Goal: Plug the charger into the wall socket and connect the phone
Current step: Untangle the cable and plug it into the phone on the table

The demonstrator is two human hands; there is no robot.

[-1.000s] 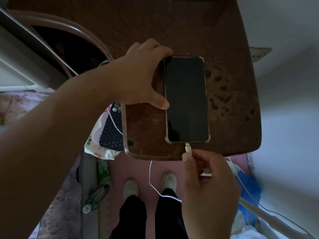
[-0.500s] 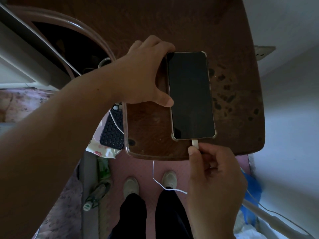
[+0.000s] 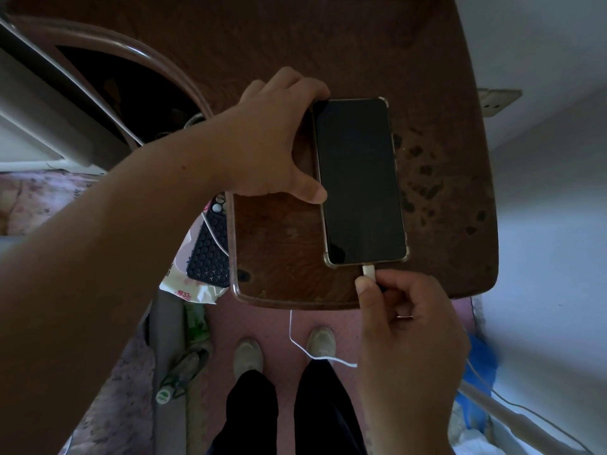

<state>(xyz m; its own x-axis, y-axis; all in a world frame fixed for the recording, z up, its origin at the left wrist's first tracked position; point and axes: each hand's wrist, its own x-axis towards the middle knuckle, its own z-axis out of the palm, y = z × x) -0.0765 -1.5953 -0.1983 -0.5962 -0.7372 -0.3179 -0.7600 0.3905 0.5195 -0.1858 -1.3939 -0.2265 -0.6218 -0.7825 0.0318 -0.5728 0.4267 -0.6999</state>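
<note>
While lying screen-up and dark on the brown counter (image 3: pixel 272 264), the phone (image 3: pixel 359 180) is being braced by the left hand (image 3: pixel 276 142), whose grip is spreading around the phone's upper left edge, fingers at the top corner and thumb against the long side. Right hand (image 3: pixel 407 326): its grip is closing on the white connector (image 3: pixel 368 271), which is meeting the port at the phone's near end; whether it is fully seated cannot be told. Cable (image 3: pixel 305 349): white, hanging below the counter's front edge, looping above the floor between the shoes. Wall socket (image 3: pixel 497 101): sitting beyond the counter's right edge with nothing visibly in it from here, so the charger's mains end is judged as possibly outstanding. Edges and room: the phone's near end is lying close to the counter's front rim, with bare surface opening to its right and beyond it; a dotted case (image 3: pixel 210 254) and a tissue pack (image 3: pixel 184 284) are crowding the left, below the counter.
</note>
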